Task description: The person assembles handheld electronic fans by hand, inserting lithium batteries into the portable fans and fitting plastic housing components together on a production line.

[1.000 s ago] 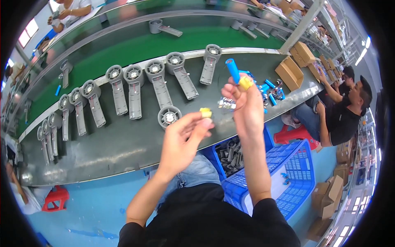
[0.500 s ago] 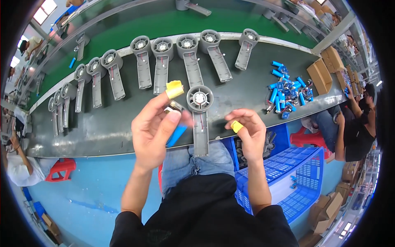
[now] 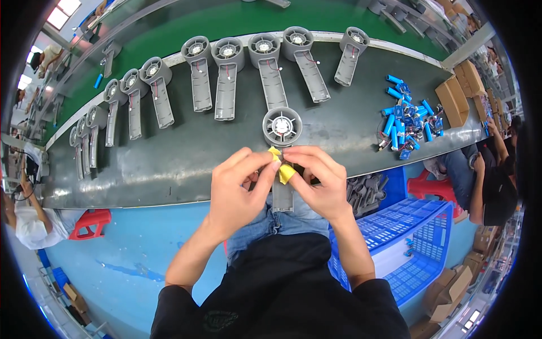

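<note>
Fingers point(image 3: 255, 164) of left hand point(image 3: 232, 189) and right hand point(image 3: 323, 183) are bent into a narrow pinch, tips nearly meeting; whether anything is gripped cannot be told, as the gap is covered. Yellow wraps point(image 3: 287, 173) are worn on a left fingertip and the right thumb. Directly beneath, the grey fan housing point(image 3: 282, 126) is set face up, its handle shell point(image 3: 283, 199) pointing toward the lap, end apparently past the edge of the workbench point(image 3: 141, 183).

Risks, as judged: the housing could be tipped or slid off if the overhanging handle is pressed hard. Any wires hidden under the fingers could be pinched or tugged loose. Fingertip feel may be dulled by the wraps, so a small part could be dropped onto the jeans point(image 3: 243, 237). Neighbouring fan housings point(image 3: 224, 93) could be knocked if the ring is pushed back.
</note>
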`<state>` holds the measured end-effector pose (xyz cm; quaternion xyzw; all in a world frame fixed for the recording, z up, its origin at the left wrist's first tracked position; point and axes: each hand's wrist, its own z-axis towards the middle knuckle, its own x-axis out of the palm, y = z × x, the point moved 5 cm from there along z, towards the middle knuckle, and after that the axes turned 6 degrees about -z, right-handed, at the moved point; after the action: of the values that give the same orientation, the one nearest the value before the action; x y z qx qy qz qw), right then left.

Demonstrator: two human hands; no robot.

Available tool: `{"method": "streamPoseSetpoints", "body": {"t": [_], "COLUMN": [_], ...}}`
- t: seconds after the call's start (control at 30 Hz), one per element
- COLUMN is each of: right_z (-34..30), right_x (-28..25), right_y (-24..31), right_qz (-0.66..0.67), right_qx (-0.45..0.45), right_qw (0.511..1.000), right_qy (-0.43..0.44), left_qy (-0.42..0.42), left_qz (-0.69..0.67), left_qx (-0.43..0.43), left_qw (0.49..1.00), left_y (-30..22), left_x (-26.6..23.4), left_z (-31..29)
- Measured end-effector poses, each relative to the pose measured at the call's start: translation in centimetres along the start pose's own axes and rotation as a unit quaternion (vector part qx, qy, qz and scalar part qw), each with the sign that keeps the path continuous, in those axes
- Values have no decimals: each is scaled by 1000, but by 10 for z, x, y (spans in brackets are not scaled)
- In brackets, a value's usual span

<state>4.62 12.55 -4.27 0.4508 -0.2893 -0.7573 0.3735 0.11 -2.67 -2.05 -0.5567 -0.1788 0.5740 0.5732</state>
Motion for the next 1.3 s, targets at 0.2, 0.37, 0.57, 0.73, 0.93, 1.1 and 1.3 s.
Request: {"method": "streamPoseSetpoints", "body": {"t": [0.2, 0.37, 0.57, 0.73, 0.93, 1.1, 1.3], "right_z": [7, 10, 11, 11, 11, 15, 14], "right_x": [9, 11, 13, 14, 14, 13, 12], "right_y": [-4, -3, -6, -3, -3, -1, -5], "right_qz": [-77, -63, -57, -69, -79, -105, -82], "right_qx": [-101, -80, -77, -81, -83, -124, -97], "right_qw": [988, 991, 992, 991, 989, 982, 988], "right_qy": [-82, -83, -84, -83, -93, -99, -90], "left_qy": [-4, -33, -33, -70, -48, -66, -51], "left_qz": [-57, -74, -33, -59, -26, -31, -77], "left_qx": [-56, -26, 13, 23, 10, 25, -10], "left_qw": [997, 996, 999, 996, 998, 997, 996], "left_y": [9, 14, 17, 19, 20, 22, 29], "left_x": [-4, -4, -4, -5, -5, -4, -2], "left_z": [4, -7, -9, -9, -11, -8, -8]}}
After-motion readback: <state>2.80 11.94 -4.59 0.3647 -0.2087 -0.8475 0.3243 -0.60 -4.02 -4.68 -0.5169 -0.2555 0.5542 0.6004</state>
